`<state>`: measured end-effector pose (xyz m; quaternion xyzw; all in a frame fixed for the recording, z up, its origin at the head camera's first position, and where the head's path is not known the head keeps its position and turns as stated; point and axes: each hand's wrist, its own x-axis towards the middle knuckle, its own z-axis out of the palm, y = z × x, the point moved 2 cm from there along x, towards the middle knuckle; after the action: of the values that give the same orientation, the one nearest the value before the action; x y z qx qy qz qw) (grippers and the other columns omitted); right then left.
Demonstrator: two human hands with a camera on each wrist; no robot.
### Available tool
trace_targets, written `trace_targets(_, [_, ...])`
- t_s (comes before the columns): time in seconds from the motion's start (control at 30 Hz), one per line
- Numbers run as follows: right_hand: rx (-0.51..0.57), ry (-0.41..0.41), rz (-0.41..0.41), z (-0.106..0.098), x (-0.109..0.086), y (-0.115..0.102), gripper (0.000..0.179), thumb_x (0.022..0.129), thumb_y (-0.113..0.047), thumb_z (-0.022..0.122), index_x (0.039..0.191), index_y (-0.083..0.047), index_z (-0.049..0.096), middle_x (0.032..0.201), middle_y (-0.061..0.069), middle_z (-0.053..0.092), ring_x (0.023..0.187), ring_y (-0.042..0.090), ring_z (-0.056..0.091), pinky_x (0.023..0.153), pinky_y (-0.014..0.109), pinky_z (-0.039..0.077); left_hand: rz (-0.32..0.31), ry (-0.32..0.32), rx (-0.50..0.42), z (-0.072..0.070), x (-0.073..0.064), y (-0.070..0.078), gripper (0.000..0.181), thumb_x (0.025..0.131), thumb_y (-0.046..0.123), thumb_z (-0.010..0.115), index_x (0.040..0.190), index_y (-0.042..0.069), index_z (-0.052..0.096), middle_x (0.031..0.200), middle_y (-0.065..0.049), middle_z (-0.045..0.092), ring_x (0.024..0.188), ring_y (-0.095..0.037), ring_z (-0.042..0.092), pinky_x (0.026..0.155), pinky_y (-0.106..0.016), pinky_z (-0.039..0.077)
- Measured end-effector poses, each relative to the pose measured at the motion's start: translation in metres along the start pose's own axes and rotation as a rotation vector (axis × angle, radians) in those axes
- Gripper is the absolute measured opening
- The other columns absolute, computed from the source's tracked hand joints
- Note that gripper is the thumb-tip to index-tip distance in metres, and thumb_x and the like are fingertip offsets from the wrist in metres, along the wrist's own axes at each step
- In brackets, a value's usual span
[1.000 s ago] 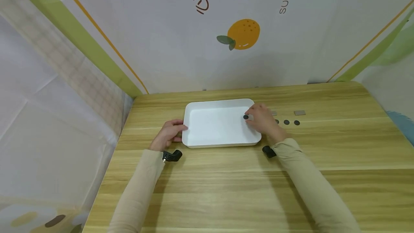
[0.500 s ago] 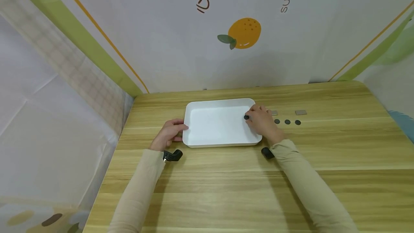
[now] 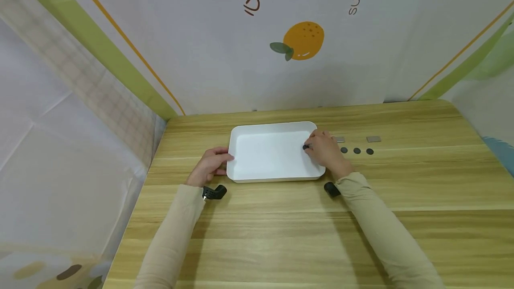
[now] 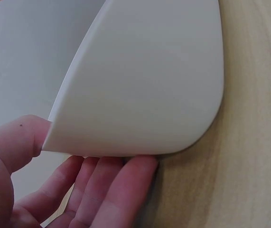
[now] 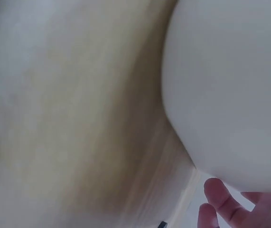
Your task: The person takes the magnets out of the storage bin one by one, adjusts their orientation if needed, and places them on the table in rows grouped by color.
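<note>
A shallow white rectangular tray [image 3: 267,155] stands on the wooden table. At its left end my left hand [image 3: 209,164] grips the wall; the left wrist view shows the thumb [image 4: 23,137] over the rim and the fingertips [image 4: 135,173] against the outside. My right hand [image 3: 324,148] reaches over the right end and pinches a small dark round disc [image 3: 306,147] inside the tray, close to that wall. In the right wrist view, only some fingers [image 5: 223,199] show below the tray's outer side [image 5: 220,95]; the disc is hidden there.
To the right of the tray, several dark discs [image 3: 357,150] lie in a row on the table [image 3: 281,226]. Behind them are two flat grey rectangular pieces, one [image 3: 373,139] farther right and one [image 3: 340,139] beside my right hand. A printed curtain [image 3: 201,57] hangs along the back.
The disc in my right hand now looks more tilted and sits slightly lower, near the tray's right wall. My left hand keeps its grip on the tray.
</note>
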<state>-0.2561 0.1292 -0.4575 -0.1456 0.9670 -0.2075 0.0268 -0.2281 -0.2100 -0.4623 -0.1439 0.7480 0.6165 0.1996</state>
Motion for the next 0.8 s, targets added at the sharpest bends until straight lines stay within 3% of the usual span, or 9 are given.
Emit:
trace_targets(0.6, [-0.01,0.004,0.006,0.0028,0.0043,0.0025,0.021,0.088,-0.022,0.068,0.099,-0.005,0.075,0.113,0.012,0.06,0.104,0.033,0.05,0.093,0.054,0.041,0.035,-0.015,-0.008,-0.0007,-0.0009,-0.0001,0.053,0.088,0.012,0.064,0.136,-0.003,0.046,0.12,-0.015,0.057,0.084,-0.017,0.066,0.067,-0.03,0.06])
trace_targets(0.8, [-0.017,-0.002,0.006,0.0015,0.0034,0.0011,0.02,0.088,-0.022,0.068,0.097,-0.006,0.075,0.113,0.013,0.06,0.103,0.033,0.05,0.093,0.055,0.041,0.004,-0.006,-0.01,-0.001,0.0013,-0.0017,0.053,0.09,0.01,0.062,0.139,-0.001,0.044,0.127,-0.016,0.053,0.083,-0.015,0.065,0.068,-0.029,0.06])
